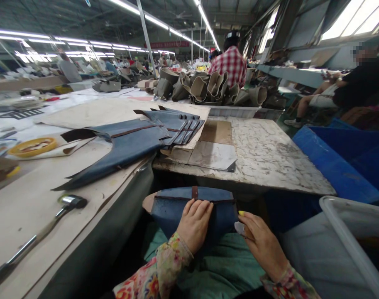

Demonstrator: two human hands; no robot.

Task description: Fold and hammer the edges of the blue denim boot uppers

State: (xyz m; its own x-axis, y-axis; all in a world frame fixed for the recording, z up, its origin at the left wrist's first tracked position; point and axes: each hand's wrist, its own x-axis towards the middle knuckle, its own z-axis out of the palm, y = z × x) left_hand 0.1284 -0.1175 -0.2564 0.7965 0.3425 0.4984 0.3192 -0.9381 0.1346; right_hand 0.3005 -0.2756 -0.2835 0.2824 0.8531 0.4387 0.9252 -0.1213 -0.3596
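Risk, judged from layout: blue leather piece [173,211] lying across the lap at 6 o'clock of view, its 9 o'clock end overhanging with nothing seen beneath. Likely to slide off the green cloth [226,268] into the dark gap below the table if palm pressure eases. Brown strap [194,192] at the piece's 12 o'clock edge liable to skew or crease under uneven pressing. Hammer [71,202] at 9 o'clock, head near the table edge [127,195], within range of a stray elbow, so possibly knocked down.

Left hand [194,224]: spread flat, palm down on the leather piece, fingers together and pointing to 12 o'clock, tips just short of the strap. Nothing gripped, only pressing.

Right hand [260,245]: at 3 o'clock of the piece, loosely curled, thumb and forefinger apparently pinched on a small pale scrap [240,227] just beside the piece's right edge. Nature of the scrap not discernible.

Surroundings: stack of blue cut pieces [136,143] on the table at 11 o'clock, blue bin [329,166] at 2 o'clock, white tub [348,238] at 4 o'clock.
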